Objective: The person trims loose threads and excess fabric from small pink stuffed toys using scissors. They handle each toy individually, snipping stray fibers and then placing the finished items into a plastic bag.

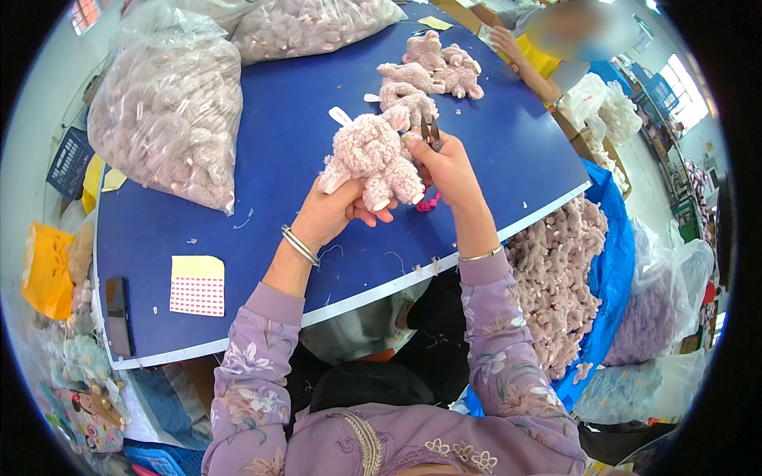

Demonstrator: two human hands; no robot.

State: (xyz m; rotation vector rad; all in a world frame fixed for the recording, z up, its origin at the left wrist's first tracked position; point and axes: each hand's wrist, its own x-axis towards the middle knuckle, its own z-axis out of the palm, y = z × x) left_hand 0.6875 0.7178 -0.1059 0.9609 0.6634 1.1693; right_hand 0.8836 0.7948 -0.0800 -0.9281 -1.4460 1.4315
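**A:** What do you have in the hands?

**B:** I see the left hand [329,213] curled under a fuzzy pink plush toy [371,161], fingers clenched around its lower body; the toy hides most of the fingertips. It is lifted above the blue table [270,135], legs hanging past the thumb.

**A:** And the right?

**B:** The right hand [450,169] is closed on small snips [433,132], whose blades poke up above the knuckles, just beside the toy's head. I can't tell whether the blades touch the fabric.

**A:** Anything beyond the fingers?

**B:** A heap of finished toys [429,75] lies farther out, and clear bags [171,111] of more toys sit to the left. Something pink [429,203] peeks from under the right wrist; too hidden to name. Another person's hand [508,44] reaches in at the far edge, mostly cut off.
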